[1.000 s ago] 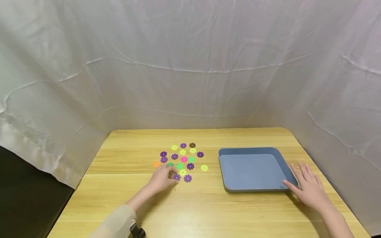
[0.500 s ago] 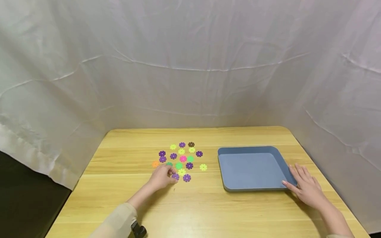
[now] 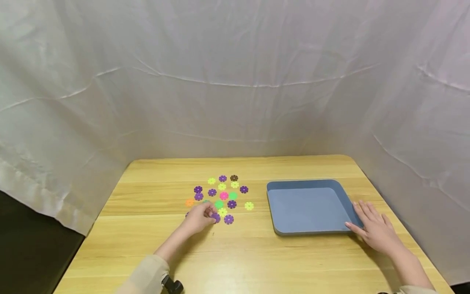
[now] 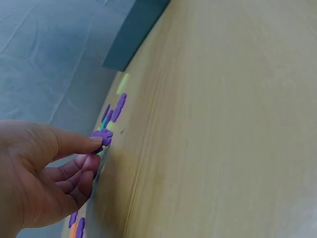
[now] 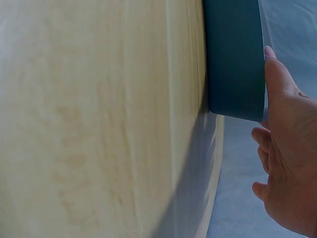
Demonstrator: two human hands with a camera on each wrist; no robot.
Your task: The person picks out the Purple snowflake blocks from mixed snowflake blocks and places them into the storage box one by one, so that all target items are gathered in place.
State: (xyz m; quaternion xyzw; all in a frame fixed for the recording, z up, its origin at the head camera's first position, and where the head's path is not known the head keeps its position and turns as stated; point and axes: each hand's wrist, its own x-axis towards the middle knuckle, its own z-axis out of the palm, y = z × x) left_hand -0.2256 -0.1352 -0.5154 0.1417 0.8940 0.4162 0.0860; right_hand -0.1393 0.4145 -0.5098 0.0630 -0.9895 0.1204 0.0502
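Note:
My left hand pinches a purple snowflake disc, notched round its edge like a flower. In the left wrist view this disc stands tilted at the thumb tip, and the curled fingers hide part of it. Close by on the table lies another purple disc, with a yellow disc just behind. At the right, my right hand rests on the right rim of a shallow blue-grey tray. Its fingers are spread, and the thumb lies over the near right corner.
Several more discs are scattered around the left hand, among them a pink disc, an orange disc and a brown disc. They lie on a wooden table. A pale curtain encloses the table's back and sides.
My left thumb and fingers have closed on the purple disc, which now sits between them. The head view has shifted slightly. My right hand stays at the tray.

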